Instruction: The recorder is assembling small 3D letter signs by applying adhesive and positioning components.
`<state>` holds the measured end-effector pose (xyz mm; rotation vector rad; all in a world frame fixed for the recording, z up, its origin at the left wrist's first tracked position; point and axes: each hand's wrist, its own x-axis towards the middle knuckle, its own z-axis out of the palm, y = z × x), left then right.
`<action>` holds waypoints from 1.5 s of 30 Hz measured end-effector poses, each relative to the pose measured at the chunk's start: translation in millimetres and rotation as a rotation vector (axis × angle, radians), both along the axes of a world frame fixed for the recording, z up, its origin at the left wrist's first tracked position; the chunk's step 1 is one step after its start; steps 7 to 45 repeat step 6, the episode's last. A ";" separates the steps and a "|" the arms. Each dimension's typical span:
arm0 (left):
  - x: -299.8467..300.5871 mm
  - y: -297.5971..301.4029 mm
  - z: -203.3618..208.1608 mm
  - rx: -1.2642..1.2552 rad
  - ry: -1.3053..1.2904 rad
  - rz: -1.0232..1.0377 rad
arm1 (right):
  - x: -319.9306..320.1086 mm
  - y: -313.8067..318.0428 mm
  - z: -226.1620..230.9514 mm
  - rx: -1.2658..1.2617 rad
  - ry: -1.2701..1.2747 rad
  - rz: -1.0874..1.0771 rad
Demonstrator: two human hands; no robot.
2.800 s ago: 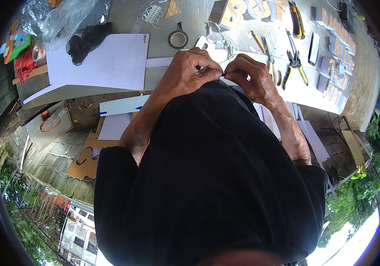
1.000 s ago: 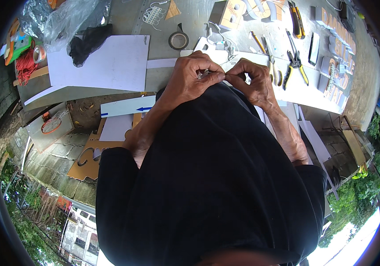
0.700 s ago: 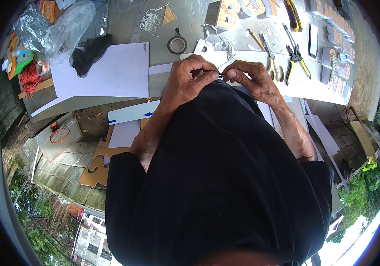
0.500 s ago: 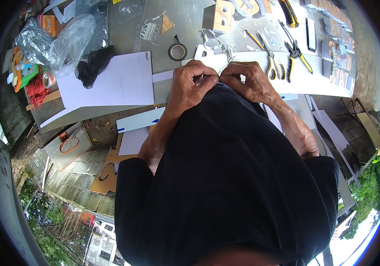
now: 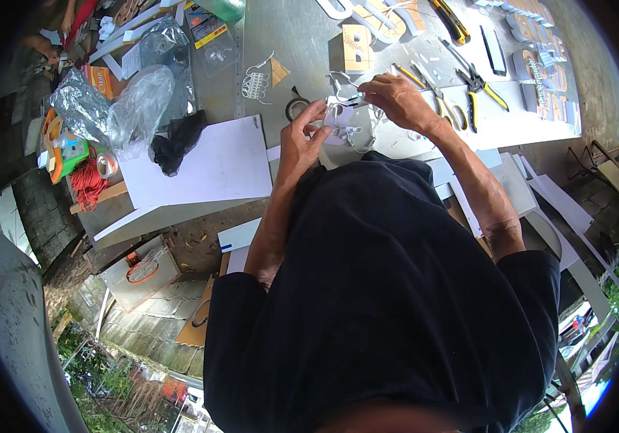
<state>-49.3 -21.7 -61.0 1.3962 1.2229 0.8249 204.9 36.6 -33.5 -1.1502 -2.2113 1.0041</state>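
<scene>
Above the metal table, my right hand (image 5: 400,101) is closed, its thumb and fingertips pinching the thin white wire (image 5: 358,131) of a string of small white modules. My left hand (image 5: 302,141) is at the left end of this string, thumb and forefinger apart; its fingertips are beside a white piece. Whether they touch it I cannot tell. Under the hands lies a white cut-out shape (image 5: 340,119), partly covered by the wire. A black tape roll (image 5: 295,108) is just beyond my left hand. Scissors (image 5: 450,108) and a pencil (image 5: 409,75) lie beyond my right hand.
Yellow-handled pliers (image 5: 475,83), a utility knife (image 5: 450,22) and a phone (image 5: 493,50) lie at the right. Letter-shaped blocks (image 5: 357,50) stand farther back. At left are a white sheet (image 5: 208,162), clear plastic bags (image 5: 143,101) and red cord (image 5: 87,184). Another person's hand (image 5: 41,47) shows far left.
My hands have moved apart and farther over the table from their pinch close to my body. My left fingers have spread. The whole view has shifted slightly.
</scene>
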 end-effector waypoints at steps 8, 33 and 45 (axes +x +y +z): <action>-35.6 2.5 -19.1 -0.224 -0.044 0.304 | -18.5 -29.0 125.3 -0.271 0.043 -0.294; -35.6 2.5 -19.1 -0.224 -0.044 0.304 | -18.5 -29.0 125.3 -0.271 0.043 -0.294; -35.6 2.5 -19.1 -0.224 -0.044 0.304 | -18.5 -29.0 125.3 -0.271 0.043 -0.294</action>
